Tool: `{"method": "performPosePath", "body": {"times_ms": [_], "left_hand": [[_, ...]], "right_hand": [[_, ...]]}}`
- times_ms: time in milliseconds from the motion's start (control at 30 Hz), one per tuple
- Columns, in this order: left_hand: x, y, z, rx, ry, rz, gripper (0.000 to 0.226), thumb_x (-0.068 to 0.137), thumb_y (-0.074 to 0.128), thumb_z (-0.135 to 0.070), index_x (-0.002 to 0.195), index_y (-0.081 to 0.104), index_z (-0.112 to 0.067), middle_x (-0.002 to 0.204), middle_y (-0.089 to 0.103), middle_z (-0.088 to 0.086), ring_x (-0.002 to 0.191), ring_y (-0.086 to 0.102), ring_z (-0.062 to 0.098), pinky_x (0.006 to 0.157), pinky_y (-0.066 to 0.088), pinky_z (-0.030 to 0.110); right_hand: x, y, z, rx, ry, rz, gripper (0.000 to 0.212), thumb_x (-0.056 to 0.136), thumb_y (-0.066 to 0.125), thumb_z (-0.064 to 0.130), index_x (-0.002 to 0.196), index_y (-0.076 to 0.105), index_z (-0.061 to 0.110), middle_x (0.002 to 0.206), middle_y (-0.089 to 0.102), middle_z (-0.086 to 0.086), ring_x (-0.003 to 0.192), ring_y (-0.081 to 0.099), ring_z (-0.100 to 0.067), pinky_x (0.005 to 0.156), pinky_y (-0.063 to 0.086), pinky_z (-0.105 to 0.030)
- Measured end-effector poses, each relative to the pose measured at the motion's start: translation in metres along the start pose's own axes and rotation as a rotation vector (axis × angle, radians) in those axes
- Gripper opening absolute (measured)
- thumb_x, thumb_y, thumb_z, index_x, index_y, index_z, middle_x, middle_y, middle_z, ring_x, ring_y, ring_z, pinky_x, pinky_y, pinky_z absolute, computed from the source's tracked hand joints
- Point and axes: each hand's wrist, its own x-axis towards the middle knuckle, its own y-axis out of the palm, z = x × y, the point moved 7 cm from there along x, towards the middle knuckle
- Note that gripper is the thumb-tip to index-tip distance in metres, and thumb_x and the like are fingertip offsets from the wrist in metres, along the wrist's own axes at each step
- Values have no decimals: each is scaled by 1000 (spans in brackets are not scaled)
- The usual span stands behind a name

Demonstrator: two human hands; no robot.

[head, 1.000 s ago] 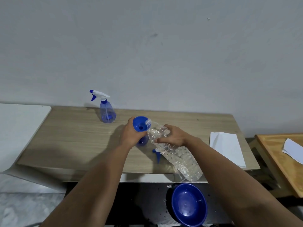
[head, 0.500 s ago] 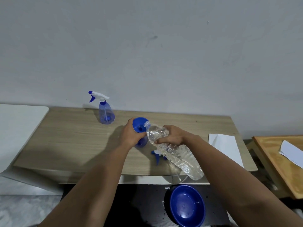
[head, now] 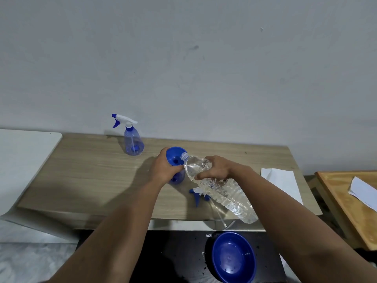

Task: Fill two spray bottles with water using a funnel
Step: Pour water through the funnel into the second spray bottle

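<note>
Pouring into the second spray bottle, centre frame.
My left hand (head: 163, 169) grips the funnel (head: 175, 156) there; my right hand (head: 217, 168) clasps the water bottle (head: 222, 190). Next I'd tilt gently, watching for overflow.

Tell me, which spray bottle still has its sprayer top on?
The spray bottle at the back by the wall. The other bottle, under the left hand, wears a blue funnel; its sprayer head lies on the table.

Matt wood-grain table (head: 91, 170); glossy blue plastic funnel (head: 173, 155); clear ribbed plastic water bottle (head: 228, 198) (crinkled).
</note>
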Motion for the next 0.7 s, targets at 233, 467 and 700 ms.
{"method": "performPosePath", "body": {"times_ms": [233, 467, 700], "left_hand": [[0, 1, 1, -21, -1, 3, 71, 66, 87, -35, 127, 50, -36, 104, 66, -11, 92, 65, 17, 79, 56, 36], [-1, 1, 1, -25, 11, 2, 70, 67, 87, -32, 126, 51, -34, 101, 65, -15, 91, 65, 13, 81, 56, 36], [-4, -3, -4, -9, 27, -2, 66, 69, 88, -32, 124, 51, -34, 93, 61, -19, 81, 59, 4, 70, 48, 27]], "right_hand": [[2, -2, -1, -5, 20, 23, 63, 73, 90, 53, 124, 64, 28, 101, 73, -2, 81, 72, -21, 62, 58, -32], [2, -2, -1, -9, 22, 29, 67, 68, 90, 56, 124, 66, 30, 113, 74, -1, 97, 74, -22, 84, 65, -43], [-1, -3, 3, -24, -11, 24, 58, 76, 89, 50, 125, 66, 26, 112, 73, 0, 93, 71, -17, 69, 56, -28]]}}
